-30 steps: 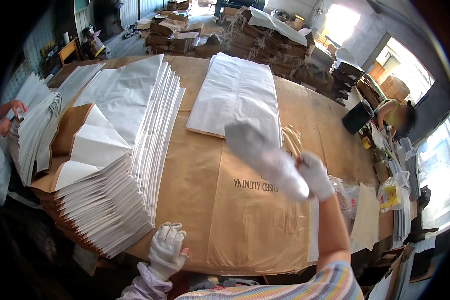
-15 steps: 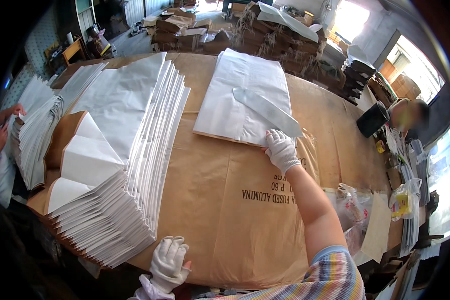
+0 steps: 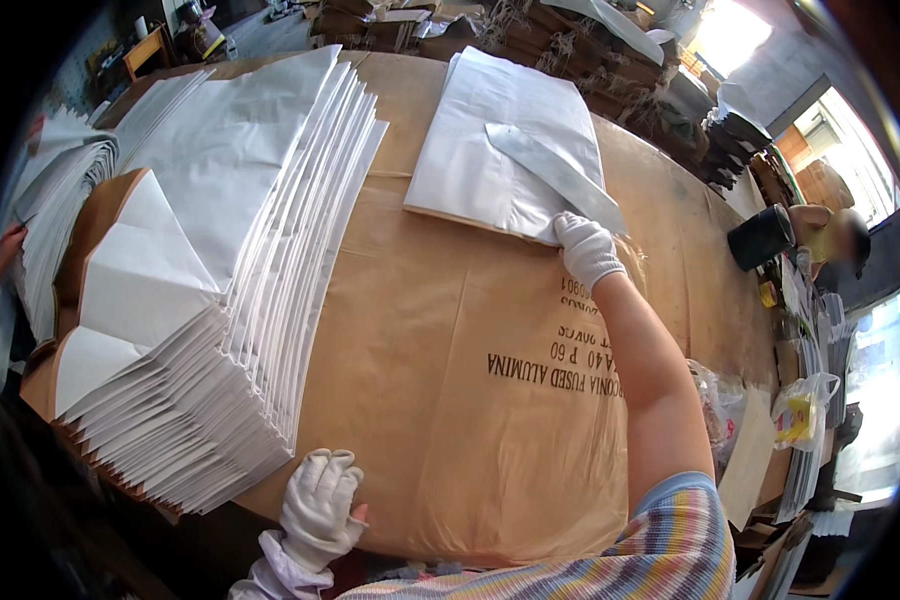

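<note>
My right hand (image 3: 588,248), in a white glove, is closed at the near right corner of a thin stack of white paper sacks (image 3: 510,95), its fingers curled over the edge. On the sacks, running slantwise to beside my fingers, lies a flat grey-white strip (image 3: 552,176) with an angled end. My left hand (image 3: 322,508), also gloved, rests palm down by the table's near edge, fingers stretched out, holding nothing. Left of it stands a thick fanned pile of white paper sacks (image 3: 240,150) with brown layers, folded down at the near end.
Brown printed wrapping (image 3: 400,400) covers the table. Plastic bags (image 3: 805,410) and a dark cylinder (image 3: 758,238) sit along the right side, near another person (image 3: 815,225). Stacked bundles (image 3: 570,70) stand behind the table. At far left, another person's hand (image 3: 12,245) touches sacks.
The view has tilted, so the table's things appear higher in it. My right hand stays at the sack corner, with its fingers slightly more curled. My left hand remains by the near edge.
</note>
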Tool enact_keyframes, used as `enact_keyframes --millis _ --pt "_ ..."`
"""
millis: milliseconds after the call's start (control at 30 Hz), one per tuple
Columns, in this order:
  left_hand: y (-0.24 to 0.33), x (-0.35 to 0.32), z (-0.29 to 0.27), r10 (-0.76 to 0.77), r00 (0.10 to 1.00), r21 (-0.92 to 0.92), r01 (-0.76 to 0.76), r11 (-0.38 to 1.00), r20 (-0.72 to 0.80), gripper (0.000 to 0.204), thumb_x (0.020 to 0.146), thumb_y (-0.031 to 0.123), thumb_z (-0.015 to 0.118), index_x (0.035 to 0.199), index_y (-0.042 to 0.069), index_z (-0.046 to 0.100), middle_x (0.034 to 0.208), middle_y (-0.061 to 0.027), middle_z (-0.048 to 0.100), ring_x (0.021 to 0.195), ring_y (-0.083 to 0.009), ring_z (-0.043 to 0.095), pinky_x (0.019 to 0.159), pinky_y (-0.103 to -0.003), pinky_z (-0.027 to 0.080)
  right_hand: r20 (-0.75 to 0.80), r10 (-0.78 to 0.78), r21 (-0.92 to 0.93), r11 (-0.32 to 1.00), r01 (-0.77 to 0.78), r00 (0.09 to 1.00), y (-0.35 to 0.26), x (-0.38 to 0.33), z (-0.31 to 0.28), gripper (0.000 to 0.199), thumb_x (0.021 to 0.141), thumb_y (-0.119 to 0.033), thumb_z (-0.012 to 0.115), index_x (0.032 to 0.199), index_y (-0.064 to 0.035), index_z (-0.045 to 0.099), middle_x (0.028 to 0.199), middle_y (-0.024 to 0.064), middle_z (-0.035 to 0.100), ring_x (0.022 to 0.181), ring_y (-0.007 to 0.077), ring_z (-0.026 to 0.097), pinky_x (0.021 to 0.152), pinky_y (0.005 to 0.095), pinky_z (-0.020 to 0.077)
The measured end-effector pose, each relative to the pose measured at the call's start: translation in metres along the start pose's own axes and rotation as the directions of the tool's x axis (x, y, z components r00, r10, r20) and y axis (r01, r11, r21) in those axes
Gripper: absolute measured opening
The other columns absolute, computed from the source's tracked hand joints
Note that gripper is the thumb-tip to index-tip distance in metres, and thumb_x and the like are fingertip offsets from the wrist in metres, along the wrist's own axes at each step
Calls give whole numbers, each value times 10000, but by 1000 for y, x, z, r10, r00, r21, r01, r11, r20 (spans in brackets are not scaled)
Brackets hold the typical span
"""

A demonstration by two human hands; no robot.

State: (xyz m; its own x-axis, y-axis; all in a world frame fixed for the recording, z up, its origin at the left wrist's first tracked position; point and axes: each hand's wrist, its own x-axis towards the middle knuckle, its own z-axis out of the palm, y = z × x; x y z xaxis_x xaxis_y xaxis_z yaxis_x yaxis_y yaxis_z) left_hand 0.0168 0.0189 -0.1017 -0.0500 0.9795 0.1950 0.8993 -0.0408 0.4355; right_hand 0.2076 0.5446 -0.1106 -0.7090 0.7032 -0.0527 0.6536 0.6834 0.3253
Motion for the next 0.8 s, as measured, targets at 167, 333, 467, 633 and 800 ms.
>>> enact_keyframes --millis 167,333,467,633,800 --pt "2 1 1 -24 1000 -1 24 1000 -2 468 738 261 744 1109 5 621 1241 -208 603 1186 -433 558 1023 -553 466 -46 -1 -39 999 -1 999 10 6 4 240 905 -131 648 1142 -109 612 1146 94 720 999 314 729 834 421 604" --pt "2 0 3 -38 999 30 38 999 -7 463 729 253 746 1099 3 622 1238 -203 605 1191 -428 558 1037 -547 462 -79 -37 -132 991 27 996 6 13 7 173 962 -107 565 1109 -137 651 1085 99 725 1012 290 735 814 405 618" --pt "4 4 1 -37 999 15 37 999 -11 472 699 236 753 1087 0 622 1224 -204 605 1179 -424 560 1040 -535 465 -108 315 553 807 -206 943 30 17 27 171 963 -215 642 1055 -93 718 1012 119 752 919 290 733 822 359 584" --pt "8 11 -4 -85 996 -21 85 996 30 502 608 172 761 1052 -14 618 1165 -218 609 1098 -428 581 993 -531 487 328 392 640 577 -507 860 42 36 27 215 912 -210 765 1109 -125 770 855 65 730 771 160 664 706 307 528" --pt "13 6 -3 -43 996 7 43 999 -84 512 570 121 771 1036 -14 606 1149 -226 615 1079 -443 587 978 -527 492 -24 -146 98 984 148 989 -11 -100 -24 82 908 -106 644 941 -142 710 896 73 751 877 257 755 753 378 620"
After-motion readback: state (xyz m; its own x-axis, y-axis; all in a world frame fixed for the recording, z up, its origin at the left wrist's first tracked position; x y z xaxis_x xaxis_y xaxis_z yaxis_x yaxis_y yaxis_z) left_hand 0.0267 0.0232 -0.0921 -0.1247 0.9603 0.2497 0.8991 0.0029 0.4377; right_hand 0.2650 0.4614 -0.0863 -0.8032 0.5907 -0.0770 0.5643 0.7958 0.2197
